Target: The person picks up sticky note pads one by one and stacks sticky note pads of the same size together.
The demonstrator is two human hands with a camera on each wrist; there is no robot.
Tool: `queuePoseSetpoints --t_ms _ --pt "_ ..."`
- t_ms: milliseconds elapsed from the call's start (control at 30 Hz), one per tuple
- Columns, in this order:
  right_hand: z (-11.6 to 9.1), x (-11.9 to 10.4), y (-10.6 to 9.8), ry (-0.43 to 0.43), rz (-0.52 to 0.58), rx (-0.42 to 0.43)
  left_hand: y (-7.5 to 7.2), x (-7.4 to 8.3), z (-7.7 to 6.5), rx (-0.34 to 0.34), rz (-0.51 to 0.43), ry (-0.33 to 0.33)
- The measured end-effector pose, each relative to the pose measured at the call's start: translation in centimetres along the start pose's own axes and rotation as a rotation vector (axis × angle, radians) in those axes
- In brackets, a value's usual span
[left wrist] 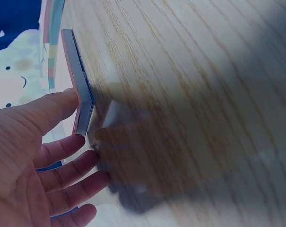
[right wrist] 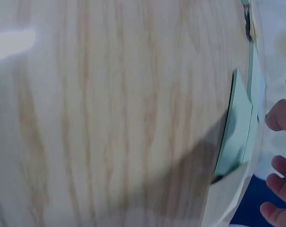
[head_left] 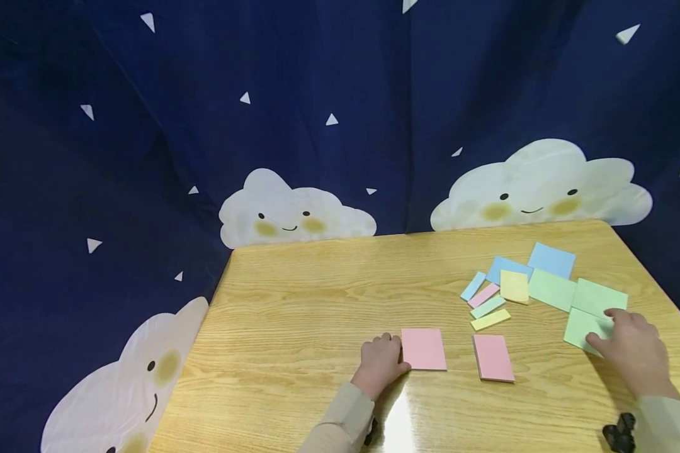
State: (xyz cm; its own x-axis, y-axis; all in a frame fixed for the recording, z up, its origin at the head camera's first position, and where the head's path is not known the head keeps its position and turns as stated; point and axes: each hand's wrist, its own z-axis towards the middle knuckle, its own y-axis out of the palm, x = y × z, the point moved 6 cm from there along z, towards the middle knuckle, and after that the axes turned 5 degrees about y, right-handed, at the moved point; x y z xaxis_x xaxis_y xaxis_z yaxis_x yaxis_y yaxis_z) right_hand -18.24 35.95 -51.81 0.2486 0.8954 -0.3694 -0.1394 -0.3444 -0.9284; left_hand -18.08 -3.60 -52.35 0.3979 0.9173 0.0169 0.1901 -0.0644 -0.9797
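Note:
In the head view my left hand (head_left: 381, 363) is at the left side of a square pink sticky note pad (head_left: 424, 349). Its thumb and index finger hold the pad at its near left corner and left edge. The left wrist view shows the thumb (left wrist: 62, 104) on the pad's corner and the other fingers loosely curved. Over the green sticky notes (head_left: 586, 327) at the right hovers my right hand (head_left: 637, 349), thumb and fingers spread apart with nothing between them. From the right wrist, the green pads (right wrist: 236, 127) lie beside these fingers, apart from them.
A pink rectangular pad (head_left: 494, 357) lies between the hands. Behind it are narrow blue, pink, green and yellow strips (head_left: 490, 319), a yellow note (head_left: 514, 286) and blue notes (head_left: 551, 259). The wooden table (head_left: 294, 296) ends at a dark curtain with clouds.

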Motion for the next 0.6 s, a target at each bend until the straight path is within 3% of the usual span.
queuePoseSetpoints --t_ms 200,600 --pt "-0.5 2.1 -0.1 0.145 -0.075 -0.023 0.2 0.0 0.0 -0.002 0.001 -0.003" --pt "-0.9 5.5 1.3 0.432 -0.12 -0.179 0.5 0.0 0.1 -0.012 0.006 -0.004"
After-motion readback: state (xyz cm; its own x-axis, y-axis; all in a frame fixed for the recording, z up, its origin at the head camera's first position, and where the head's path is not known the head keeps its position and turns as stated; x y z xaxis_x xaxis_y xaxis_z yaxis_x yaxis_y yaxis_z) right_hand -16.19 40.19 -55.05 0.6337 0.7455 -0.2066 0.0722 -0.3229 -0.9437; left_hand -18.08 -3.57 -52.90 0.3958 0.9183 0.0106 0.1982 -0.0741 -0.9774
